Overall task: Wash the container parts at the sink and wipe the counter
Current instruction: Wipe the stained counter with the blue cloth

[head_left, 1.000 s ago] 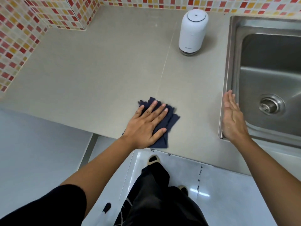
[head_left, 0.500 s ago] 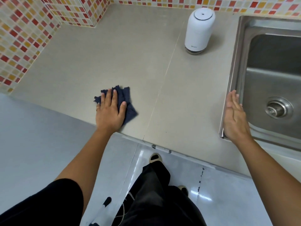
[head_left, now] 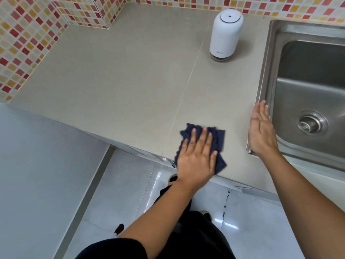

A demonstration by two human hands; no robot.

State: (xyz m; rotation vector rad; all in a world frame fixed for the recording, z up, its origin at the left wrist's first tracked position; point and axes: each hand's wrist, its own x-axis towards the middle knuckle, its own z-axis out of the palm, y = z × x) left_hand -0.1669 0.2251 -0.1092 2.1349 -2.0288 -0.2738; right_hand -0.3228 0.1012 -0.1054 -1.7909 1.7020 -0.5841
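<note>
Two hands logged. L hand [head_left: 196, 157], fingers spread flat, is pressed on dark cloth [head_left: 217, 136] at counter [head_left: 121, 86] front edge; cloth may be swept off by an overlong stroke. R hand [head_left: 261, 135], fingers together, is set by sink [head_left: 264, 71] rim. White container [head_left: 225, 36], far back, may be knocked.

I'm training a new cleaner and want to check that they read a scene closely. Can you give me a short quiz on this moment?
1. What does the left hand press flat on the counter?
A. a sponge
B. a dark blue cloth
C. a paper towel
2. True or false: the white container stands upright on the counter.
3. Fill in: the right hand, fingers straight, is at the rim of the ____.

Key: 1 B; 2 true; 3 sink.
</note>
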